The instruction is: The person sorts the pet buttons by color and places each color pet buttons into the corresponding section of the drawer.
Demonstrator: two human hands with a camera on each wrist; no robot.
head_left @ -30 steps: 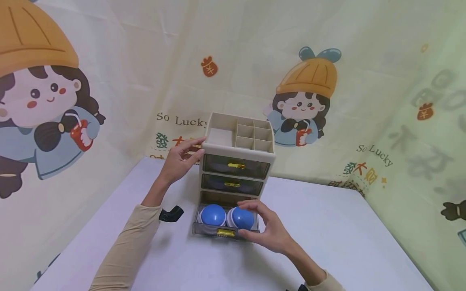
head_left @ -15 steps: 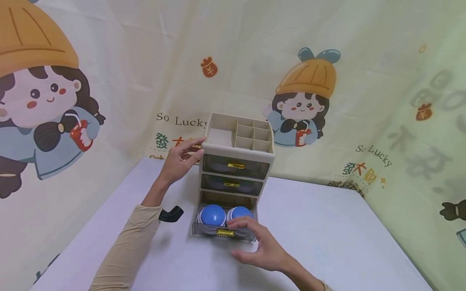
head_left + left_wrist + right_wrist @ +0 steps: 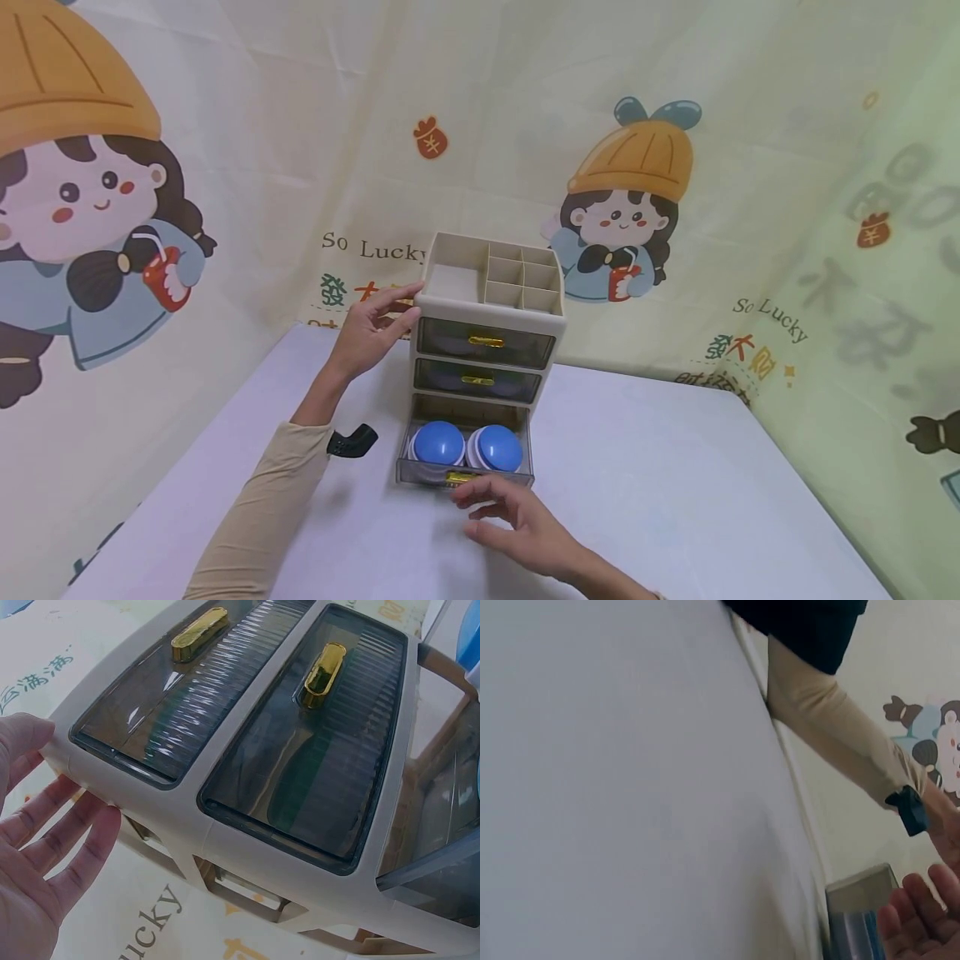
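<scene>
A beige desktop drawer organizer [image 3: 491,310] stands on the white table, its bottom drawer [image 3: 420,473] pulled out. Two round, blue-topped objects with white lower parts lie side by side inside: a left one [image 3: 438,442] and a right one [image 3: 500,448]. My left hand [image 3: 371,332] rests on the organizer's upper left side; in the left wrist view its fingers [image 3: 90,840] lie along the side wall. In front of the drawer's gold handle [image 3: 461,479] is my right hand [image 3: 521,527], fingers loosely bent, holding nothing. Whether its fingertips touch the drawer front is unclear.
Two upper drawers [image 3: 442,337] with gold handles are closed. The organizer's top has divided compartments [image 3: 523,279]. A black wrist-camera piece [image 3: 354,442] shows beside the left sleeve. Printed cloth [image 3: 495,100] hangs behind and around the white table [image 3: 637,475].
My right hand has come away from around the right blue-topped object, moving down and slightly left to the drawer's front. The left hand, organizer and both round objects stay put.
</scene>
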